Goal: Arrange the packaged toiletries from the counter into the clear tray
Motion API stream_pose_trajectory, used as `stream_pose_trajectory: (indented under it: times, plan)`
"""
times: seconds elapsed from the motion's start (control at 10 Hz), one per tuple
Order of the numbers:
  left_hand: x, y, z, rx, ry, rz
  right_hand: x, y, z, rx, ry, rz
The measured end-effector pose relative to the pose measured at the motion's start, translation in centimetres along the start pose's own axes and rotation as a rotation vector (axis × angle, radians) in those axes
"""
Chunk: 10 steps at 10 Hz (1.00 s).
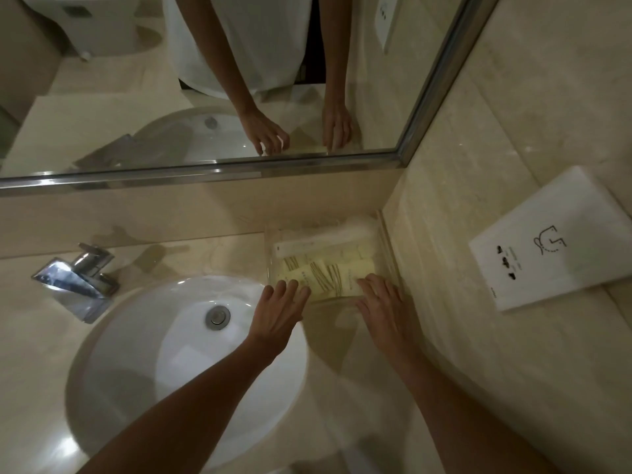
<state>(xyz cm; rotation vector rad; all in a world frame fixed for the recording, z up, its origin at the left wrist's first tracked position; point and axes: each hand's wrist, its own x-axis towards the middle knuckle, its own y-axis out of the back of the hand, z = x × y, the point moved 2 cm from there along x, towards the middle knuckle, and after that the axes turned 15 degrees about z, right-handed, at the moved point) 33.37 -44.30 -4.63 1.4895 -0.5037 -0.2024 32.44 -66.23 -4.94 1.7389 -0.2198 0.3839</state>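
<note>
A clear tray (388, 241) sits in the counter's back right corner, against the side wall. Inside it lie several pale yellow toiletry packets (328, 275) with striped prints, and a long white packet (318, 246) behind them. My left hand (282, 311) rests flat with spread fingers at the tray's front left corner, fingertips touching the packets. Fingers apart, my right hand (381, 302) lies on the tray's front right part, over the nearest packet. Neither hand grips anything that I can see.
A white oval sink (164, 354) with a metal drain fills the left of the counter, with a chrome tap (78, 275) behind it. A mirror (205, 80) runs along the back wall. A white socket plate (554, 241) is on the right wall.
</note>
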Motion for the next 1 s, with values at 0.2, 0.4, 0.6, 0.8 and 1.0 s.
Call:
stream_pose_trajectory:
  times: [0.2, 0.4, 0.6, 0.8, 1.0]
  plan:
    - [1.4, -0.2, -0.5, -0.026, 0.083, -0.035, 1.3, -0.3, -0.1, 0.002, 0.038, -0.016]
    - [1.9, -0.6, -0.5, -0.028, 0.118, -0.078, 2.1, -0.3, -0.4, -0.022, 0.053, -0.069]
    - [2.1, -0.1, -0.4, -0.061, 0.155, -0.093, 2.9, 0.4, -1.4, -0.062, 0.021, -0.113]
    - [1.8, 1.6, -0.4, -0.145, 0.183, -0.2, 3.3, 1.6, -2.8, -0.148, -0.03, -0.26]
    - [0.2, 3.5, -0.6, -0.174, 0.16, -0.254, 3.9, 4.5, -5.4, -0.145, 0.026, -0.384]
